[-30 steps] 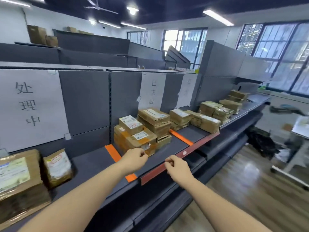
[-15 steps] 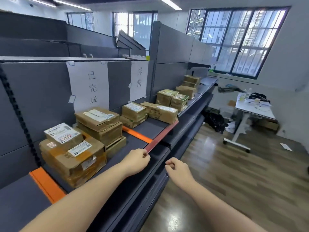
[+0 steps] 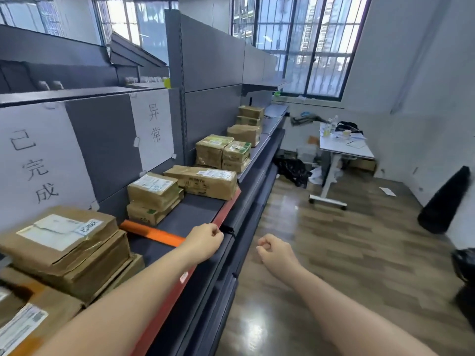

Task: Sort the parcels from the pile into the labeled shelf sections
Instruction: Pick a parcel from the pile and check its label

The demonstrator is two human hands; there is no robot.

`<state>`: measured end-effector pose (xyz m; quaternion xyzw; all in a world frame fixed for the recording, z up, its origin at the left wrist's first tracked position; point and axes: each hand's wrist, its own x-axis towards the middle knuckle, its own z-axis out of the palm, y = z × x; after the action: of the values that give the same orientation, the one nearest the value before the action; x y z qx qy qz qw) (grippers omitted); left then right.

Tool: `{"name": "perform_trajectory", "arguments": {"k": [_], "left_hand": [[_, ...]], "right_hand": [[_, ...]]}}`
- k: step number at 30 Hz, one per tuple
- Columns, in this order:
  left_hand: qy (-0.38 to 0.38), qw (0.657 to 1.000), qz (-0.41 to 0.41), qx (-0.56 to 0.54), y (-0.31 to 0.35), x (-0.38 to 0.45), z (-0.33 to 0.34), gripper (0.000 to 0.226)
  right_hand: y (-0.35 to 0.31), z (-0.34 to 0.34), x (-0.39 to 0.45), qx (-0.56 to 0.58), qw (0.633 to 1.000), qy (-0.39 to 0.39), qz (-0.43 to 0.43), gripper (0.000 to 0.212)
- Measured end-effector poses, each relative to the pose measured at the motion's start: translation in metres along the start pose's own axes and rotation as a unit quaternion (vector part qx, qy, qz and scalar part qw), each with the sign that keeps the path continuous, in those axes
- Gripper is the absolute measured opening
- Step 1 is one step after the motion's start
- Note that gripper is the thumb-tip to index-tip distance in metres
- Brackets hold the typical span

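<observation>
Both hands are out in front of me and both carry nothing. My left hand (image 3: 204, 240) hovers over the front lip of the shelf (image 3: 195, 214), fingers curled into a loose fist, just beside the orange divider strip (image 3: 151, 233). My right hand (image 3: 273, 250) hangs out over the wooden floor (image 3: 347, 253), clear of the shelf edge, fingers curled in too, gripping nothing.

Parcels, now. The stack of boxes (image 3: 64, 242) sits at my near left under the 已完成 sign (image 3: 36, 163). Past the divider, under the 异常 sign (image 3: 154, 127), a two-box stack (image 3: 154, 196) stands next to a long brown parcel (image 3: 203, 181). Further along, the unsorted pile (image 3: 223, 152) runs toward the window (image 3: 300, 44).

Risks from here, as I judge them: that long parcel lies right at the front edge by the red trim, so a careless brush from my arm on the way to the pile could tip it to the floor. The two signs hang close together, so a parcel dropped near the divider could land in the wrong section. And the parcel labels are too small to read from this far back, so I could pick up a box with no idea of where it belongs.
</observation>
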<state>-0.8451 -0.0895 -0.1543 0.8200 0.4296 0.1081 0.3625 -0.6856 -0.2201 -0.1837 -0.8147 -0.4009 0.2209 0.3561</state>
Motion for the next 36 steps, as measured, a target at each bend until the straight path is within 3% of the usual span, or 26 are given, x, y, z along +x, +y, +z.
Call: {"name": "perform_trajectory", "arguments": {"k": [8, 24, 36], "left_hand": [[-0.014, 0.999, 0.006, -0.037, 0.030, 0.072, 0.020, 0.022], [0.069, 0.997, -0.038, -0.023, 0.106, 0.210, 0.054, 0.030], [0.087, 0.996, 0.001, -0.001, 0.136, 0.323, 0.064, 0.018]], "right_hand": [[0.010, -0.029, 0.080, -0.016, 1.000, 0.008, -0.006, 0.016], [0.035, -0.095, 0.252, -0.006, 0.996, -0.048, -0.078, 0.025], [0.049, -0.109, 0.351, 0.003, 0.996, -0.051, -0.068, 0.027]]}}
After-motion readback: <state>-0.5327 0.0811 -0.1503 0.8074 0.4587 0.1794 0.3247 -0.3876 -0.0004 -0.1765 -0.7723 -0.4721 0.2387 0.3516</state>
